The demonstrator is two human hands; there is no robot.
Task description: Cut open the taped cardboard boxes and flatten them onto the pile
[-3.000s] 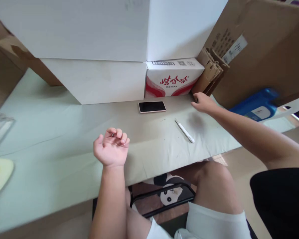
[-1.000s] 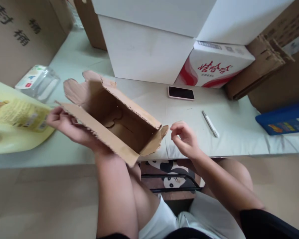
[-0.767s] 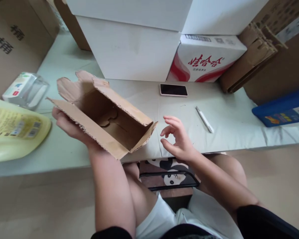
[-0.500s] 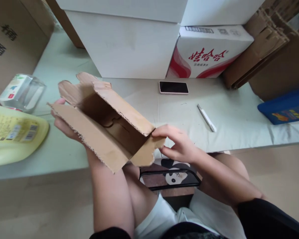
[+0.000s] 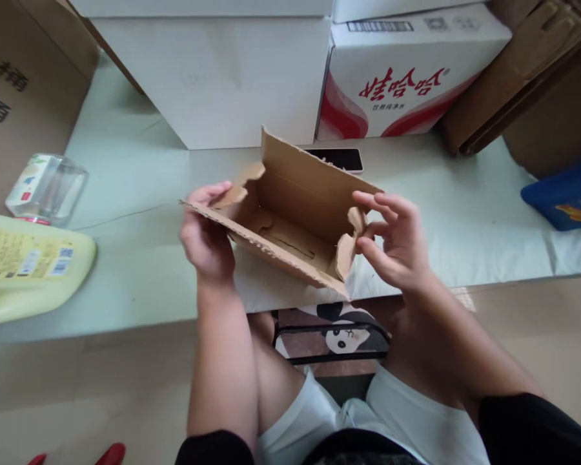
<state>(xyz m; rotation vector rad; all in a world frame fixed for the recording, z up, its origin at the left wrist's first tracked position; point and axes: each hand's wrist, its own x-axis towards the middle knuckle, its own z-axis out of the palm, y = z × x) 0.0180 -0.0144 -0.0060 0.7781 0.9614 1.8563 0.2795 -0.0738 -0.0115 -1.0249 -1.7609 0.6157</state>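
I hold a small open brown cardboard box (image 5: 290,213) above the near edge of the table (image 5: 126,265). My left hand (image 5: 206,232) grips its left end, thumb on the folded-in side flap. My right hand (image 5: 392,242) pinches the right side flap, bending it inward. The box's back flap stands upright and hides part of a dark phone (image 5: 341,158) lying behind it. The box's inside holds nothing that I can see.
White boxes (image 5: 213,77) and a red-and-white printed carton (image 5: 407,71) stand at the back. A yellow bottle (image 5: 29,265) and a clear jar (image 5: 46,187) lie at left. Folded brown cardboard (image 5: 523,71) leans at right, a blue pack (image 5: 566,197) below it.
I picked up the cardboard box and brought it to the middle. Its side flaps are folded inward and the back flap now stands up. My right hand went from open to pinching the right flap.
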